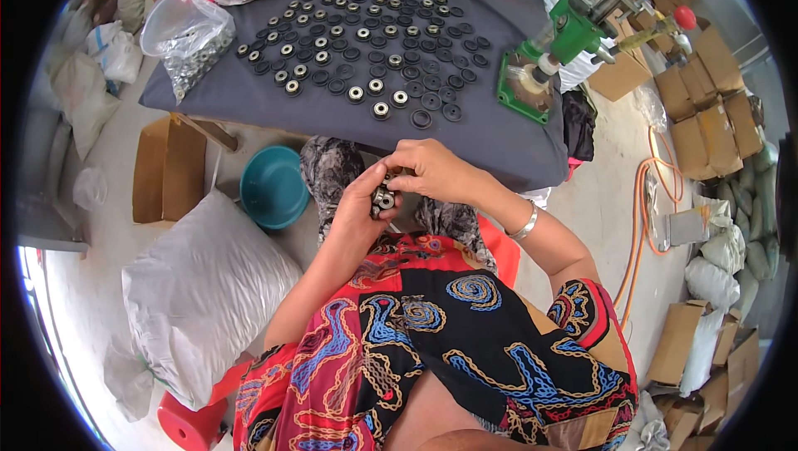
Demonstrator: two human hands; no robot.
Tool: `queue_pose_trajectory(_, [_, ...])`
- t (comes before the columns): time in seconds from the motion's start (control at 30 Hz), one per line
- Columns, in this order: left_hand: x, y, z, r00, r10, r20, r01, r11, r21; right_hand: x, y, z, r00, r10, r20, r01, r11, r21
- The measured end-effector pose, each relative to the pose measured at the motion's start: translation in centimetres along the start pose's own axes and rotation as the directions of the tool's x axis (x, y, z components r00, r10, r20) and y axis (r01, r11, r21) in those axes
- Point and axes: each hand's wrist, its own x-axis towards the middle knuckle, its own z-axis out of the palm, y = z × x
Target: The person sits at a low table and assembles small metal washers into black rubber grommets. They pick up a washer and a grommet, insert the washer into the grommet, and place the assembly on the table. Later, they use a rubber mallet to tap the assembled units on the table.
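Note:
My left hand (363,199) is closed around several small silvery ball bearings (383,199), held above my lap just off the table's front edge. The fingers of my right hand (428,170) are bent in a pinch over the same cluster and meet a bearing at its top; the fingertips partly hide it. On the grey cloth-covered table (499,156) beyond my hands lie many black rings (421,119). Some of these have a shiny bearing (381,110) sitting in the middle, while others show only black.
A green hand press (573,31) with a red-knobbed lever stands at the table's right. A clear bag of metal parts (193,52) sits at the left edge. Below are a teal basin (274,187), a cardboard box (169,170) and a full white sack (208,285). An orange hose (640,202) runs along the floor.

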Motion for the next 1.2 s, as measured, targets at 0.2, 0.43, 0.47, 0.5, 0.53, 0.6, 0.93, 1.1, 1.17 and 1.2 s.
queue_pose_trajectory(0.2, [0.4, -0.7, 0.6, 0.999, -0.047, 0.010, 0.046, 0.995, 0.088, -0.8, 0.6, -0.2, 1.000, 0.010, -0.019, -0.010, 1.000, -0.012])
queue_pose_trajectory(0.43, [0.0, -0.4, 0.6, 0.994, -0.072, -0.087, 0.067, 0.996, -0.063, 2.2, 3.6, -4.8, 0.920, -0.088, -0.382, -0.048, 0.942, -0.333])
queue_pose_trajectory(0.47, [0.0, -0.3, 0.6, 0.991, -0.067, -0.118, 0.058, 0.995, -0.080, 2.8, 4.2, -5.5, 0.907, -0.054, -0.418, -0.102, 0.933, -0.344])
queue_pose_trajectory(0.5, [0.1, -0.2, 0.8, 0.990, -0.067, -0.127, 0.056, 0.994, -0.089, 3.3, 4.9, -6.0, 0.907, -0.040, -0.419, -0.130, 0.920, -0.369])
queue_pose_trajectory(0.53, [-0.1, -0.2, 0.9, 0.988, -0.063, -0.138, 0.049, 0.993, -0.103, 4.0, 5.5, -6.2, 0.909, -0.027, -0.415, -0.153, 0.906, -0.394])
queue_pose_trajectory(0.6, [-0.3, -0.1, 1.0, 0.985, -0.056, -0.161, 0.034, 0.990, -0.135, 4.8, 6.3, -6.2, 0.917, -0.011, -0.399, -0.182, 0.878, -0.443])
queue_pose_trajectory(0.93, [-0.1, -0.1, -1.2, 0.997, -0.024, -0.079, 0.012, 0.988, -0.156, 6.3, 7.7, -5.9, 0.944, 0.011, -0.330, -0.187, 0.841, -0.507])
queue_pose_trajectory(1.1, [-0.2, 0.3, -0.2, 0.991, -0.017, -0.130, -0.004, 0.987, -0.161, 7.1, 7.8, -6.1, 0.958, 0.007, -0.288, -0.172, 0.816, -0.552])
queue_pose_trajectory(1.17, [0.0, 0.7, -0.1, 0.991, -0.011, -0.133, -0.011, 0.986, -0.168, 7.2, 8.0, -6.0, 0.958, 0.016, -0.287, -0.181, 0.809, -0.560])
queue_pose_trajectory(1.2, [0.2, 0.9, 0.0, 0.991, -0.005, -0.133, -0.019, 0.985, -0.173, 7.2, 8.0, -5.9, 0.957, 0.008, -0.291, -0.178, 0.808, -0.561])
